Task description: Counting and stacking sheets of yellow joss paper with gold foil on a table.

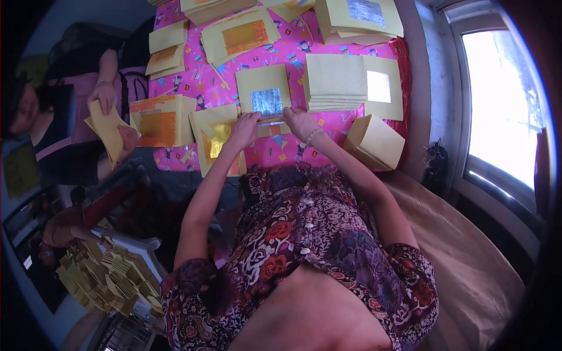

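In the middle of the table lies a pale yellow joss paper sheet point(246, 82) with a silver foil square. At its near edge, a narrow rolled or folded strip of paper point(271, 119) runs between my two hands. My left hand point(246, 127) pinches the strip's left end, fingers closed. Its right end is pinched by my right hand point(300, 121), which has a bracelet at the wrist. Whether the strip is part of the foil sheet or a separate sheet, I cannot tell. A gold-foil joss paper sheet point(218, 138) lies beside my left hand.
Paper stacks point(335, 76) and a standing folded bundle point(376, 141) are at the right of the pink patterned tablecloth point(281, 153). Orange-foil sheets point(158, 128) lie left. Another person point(105, 105) holds papers there. A tray of folded papers point(111, 272) is at lower left.
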A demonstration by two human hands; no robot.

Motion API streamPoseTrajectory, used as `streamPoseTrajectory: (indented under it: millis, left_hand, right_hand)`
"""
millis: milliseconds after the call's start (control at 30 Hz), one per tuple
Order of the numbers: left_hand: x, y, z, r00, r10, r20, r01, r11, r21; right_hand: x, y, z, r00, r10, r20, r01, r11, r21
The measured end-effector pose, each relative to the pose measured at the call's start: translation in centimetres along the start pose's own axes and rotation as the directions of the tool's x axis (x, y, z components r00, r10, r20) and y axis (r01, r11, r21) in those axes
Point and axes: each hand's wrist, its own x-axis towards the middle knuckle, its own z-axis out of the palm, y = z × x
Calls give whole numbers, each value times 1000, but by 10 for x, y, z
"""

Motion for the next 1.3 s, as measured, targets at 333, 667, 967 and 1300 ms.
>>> streamPoseTrajectory:
  millis: [333,667,967,1300]
  left_hand:
    - [31,-15,-34,951,-132,279,197,955,-222]
    - [51,-46,-65,981,-78,175,137,923,-359]
    - [65,-70,-50,925,-309,220,371,856,-360]
    - [63,-64,-31,902,-429,46,415,834,-364]
  right_hand:
    - [-4,-4,13,973,102,-208,-17,927,376]
    - [32,-15,-4,885,421,-199,-334,871,359]
    - [51,-23,-19,871,389,-301,-167,810,562]
    - [58,-7,11,806,522,-278,-421,837,349]
